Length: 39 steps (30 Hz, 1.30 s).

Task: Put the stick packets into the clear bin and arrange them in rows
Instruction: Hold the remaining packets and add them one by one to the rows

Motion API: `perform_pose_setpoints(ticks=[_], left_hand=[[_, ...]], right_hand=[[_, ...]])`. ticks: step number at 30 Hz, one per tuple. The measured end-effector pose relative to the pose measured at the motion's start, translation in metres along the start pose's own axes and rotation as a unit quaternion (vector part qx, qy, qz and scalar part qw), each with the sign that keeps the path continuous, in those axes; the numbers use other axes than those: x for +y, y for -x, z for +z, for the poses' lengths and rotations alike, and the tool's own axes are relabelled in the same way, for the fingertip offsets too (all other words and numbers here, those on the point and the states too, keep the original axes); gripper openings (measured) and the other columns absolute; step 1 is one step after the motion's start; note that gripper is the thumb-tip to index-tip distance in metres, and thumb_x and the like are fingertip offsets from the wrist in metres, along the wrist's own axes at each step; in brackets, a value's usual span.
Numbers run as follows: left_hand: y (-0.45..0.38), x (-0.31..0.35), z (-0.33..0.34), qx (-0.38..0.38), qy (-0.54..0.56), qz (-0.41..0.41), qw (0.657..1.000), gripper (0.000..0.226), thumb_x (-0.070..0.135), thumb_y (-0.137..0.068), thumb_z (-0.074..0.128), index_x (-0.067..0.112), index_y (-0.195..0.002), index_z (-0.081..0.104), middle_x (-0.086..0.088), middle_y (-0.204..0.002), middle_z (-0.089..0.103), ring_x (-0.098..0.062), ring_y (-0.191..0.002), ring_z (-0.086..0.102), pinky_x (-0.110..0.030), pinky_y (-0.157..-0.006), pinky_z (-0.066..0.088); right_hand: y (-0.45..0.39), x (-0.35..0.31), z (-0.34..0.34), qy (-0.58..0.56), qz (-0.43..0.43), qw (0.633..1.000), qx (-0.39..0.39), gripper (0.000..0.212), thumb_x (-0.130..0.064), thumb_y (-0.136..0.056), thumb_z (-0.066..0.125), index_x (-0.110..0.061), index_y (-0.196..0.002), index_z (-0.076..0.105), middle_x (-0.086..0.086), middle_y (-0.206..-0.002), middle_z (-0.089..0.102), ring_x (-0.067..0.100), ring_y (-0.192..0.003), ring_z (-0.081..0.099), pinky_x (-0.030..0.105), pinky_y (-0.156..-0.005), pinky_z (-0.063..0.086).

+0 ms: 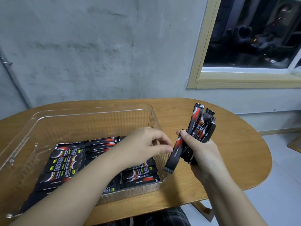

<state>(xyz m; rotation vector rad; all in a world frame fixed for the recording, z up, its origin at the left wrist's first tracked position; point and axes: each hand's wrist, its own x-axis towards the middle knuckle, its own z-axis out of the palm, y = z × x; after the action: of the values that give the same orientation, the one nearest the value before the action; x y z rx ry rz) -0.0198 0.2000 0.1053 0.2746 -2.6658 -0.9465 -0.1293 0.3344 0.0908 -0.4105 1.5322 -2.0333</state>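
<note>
A clear ribbed bin [91,115] stands on the wooden table, with black-and-red stick packets [65,162] lying flat in rows on its floor. My right hand [203,154] grips a bundle of several stick packets [202,126] upright, just right of the bin. One packet [173,155] slants out of the bundle's lower end, with my right thumb on its top. My left hand [146,144] reaches across the bin with its fingers loosely curled. Its fingertips are close to that slanting packet, holding nothing; I cannot tell whether they touch it.
The oval wooden table [236,144] stands against a grey concrete wall. A window with a pale frame [200,75] is up on the right. The table's rounded edge lies to the right, with light floor beyond it.
</note>
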Motion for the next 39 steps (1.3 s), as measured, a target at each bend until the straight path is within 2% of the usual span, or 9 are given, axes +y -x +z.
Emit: perform_pose_setpoints(ticks=[4,8,11,14,20,26,33,36,39], left_hand=[[0.006,0.0,0.0,-0.039,0.044,-0.035,0.998,0.015,0.035,-0.082,0.07,0.035,-0.094,0.06,0.017,-0.086,0.065,0.001,-0.08,0.058,-0.017,-0.076,0.043],[0.013,-0.021,-0.01,0.007,0.045,-0.075,0.996,0.017,0.026,-0.089,0.062,0.038,-0.092,0.051,0.015,-0.086,0.069,-0.003,-0.076,0.064,-0.033,-0.077,0.052],[0.017,-0.048,-0.017,0.029,-0.053,-0.132,0.989,0.009,0.029,-0.095,0.052,0.033,-0.091,0.045,0.013,-0.09,0.064,-0.006,-0.077,0.059,-0.027,-0.069,0.047],[0.021,-0.073,-0.011,-0.026,-0.168,-0.174,0.97,0.015,0.033,-0.096,0.049,0.025,-0.107,0.043,0.013,-0.105,0.049,-0.009,-0.09,0.052,-0.025,-0.076,0.041],[0.008,-0.084,0.006,-0.067,-0.221,-0.144,0.962,0.029,0.035,-0.096,0.049,0.022,-0.119,0.039,0.009,-0.12,0.045,-0.012,-0.096,0.051,-0.028,-0.082,0.043],[-0.001,-0.09,0.013,-0.075,-0.277,-0.118,0.951,0.034,0.039,-0.094,0.051,0.02,-0.121,0.045,0.006,-0.124,0.049,-0.013,-0.116,0.042,-0.029,-0.097,0.038],[-0.003,-0.094,0.016,-0.081,-0.302,-0.118,0.943,0.034,0.038,-0.093,0.054,0.021,-0.121,0.047,0.004,-0.122,0.047,-0.015,-0.115,0.042,-0.029,-0.095,0.04],[-0.001,-0.087,0.009,-0.034,-0.259,-0.12,0.958,0.043,0.042,-0.092,0.054,0.022,-0.128,0.044,0.007,-0.125,0.045,-0.011,-0.114,0.046,-0.026,-0.096,0.039],[0.008,-0.069,-0.004,0.074,-0.202,-0.044,0.976,0.049,0.046,-0.089,0.053,0.024,-0.131,0.043,0.017,-0.115,0.041,0.001,-0.101,0.042,-0.019,-0.092,0.038]], right_hand=[[0.003,0.002,0.008,-0.006,-0.015,1.0,-0.007,0.021,-0.007,-0.082,0.069,0.006,-0.097,0.063,0.007,-0.068,0.067,0.018,-0.061,0.06,0.027,-0.056,0.051],[0.005,0.003,0.01,0.006,-0.011,1.0,-0.01,0.018,-0.002,-0.084,0.068,-0.001,-0.1,0.061,0.008,-0.083,0.072,0.019,-0.062,0.067,0.025,-0.053,0.055],[0.004,0.003,0.002,0.096,-0.021,0.995,-0.019,0.018,-0.011,-0.088,0.065,-0.002,-0.101,0.056,0.003,-0.072,0.066,0.014,-0.048,0.053,0.024,-0.041,0.042],[0.0,0.005,-0.008,0.149,-0.016,0.988,-0.036,0.019,-0.022,-0.088,0.065,-0.009,-0.093,0.052,-0.002,-0.057,0.058,0.013,-0.045,0.045,0.025,-0.039,0.034],[-0.004,0.008,-0.014,0.196,0.004,0.979,-0.05,0.018,-0.028,-0.086,0.067,-0.012,-0.089,0.058,0.002,-0.062,0.063,0.013,-0.053,0.052,0.029,-0.045,0.038],[-0.012,0.011,-0.02,0.193,0.011,0.98,-0.047,0.011,-0.015,-0.091,0.059,-0.009,-0.088,0.05,0.003,-0.053,0.051,0.021,-0.047,0.043,0.032,-0.047,0.03],[-0.012,0.009,-0.02,0.185,-0.001,0.978,-0.093,0.01,-0.013,-0.088,0.064,-0.009,-0.087,0.055,0.009,-0.059,0.057,0.017,-0.042,0.044,0.024,-0.04,0.03],[-0.012,0.009,-0.02,0.186,-0.001,0.978,-0.094,0.012,-0.014,-0.085,0.068,-0.008,-0.085,0.058,0.008,-0.057,0.058,0.017,-0.041,0.044,0.023,-0.041,0.03],[-0.014,0.006,-0.021,0.196,0.012,0.977,-0.087,0.014,-0.016,-0.084,0.07,-0.007,-0.084,0.059,0.007,-0.055,0.057,0.018,-0.041,0.044,0.024,-0.04,0.03]])
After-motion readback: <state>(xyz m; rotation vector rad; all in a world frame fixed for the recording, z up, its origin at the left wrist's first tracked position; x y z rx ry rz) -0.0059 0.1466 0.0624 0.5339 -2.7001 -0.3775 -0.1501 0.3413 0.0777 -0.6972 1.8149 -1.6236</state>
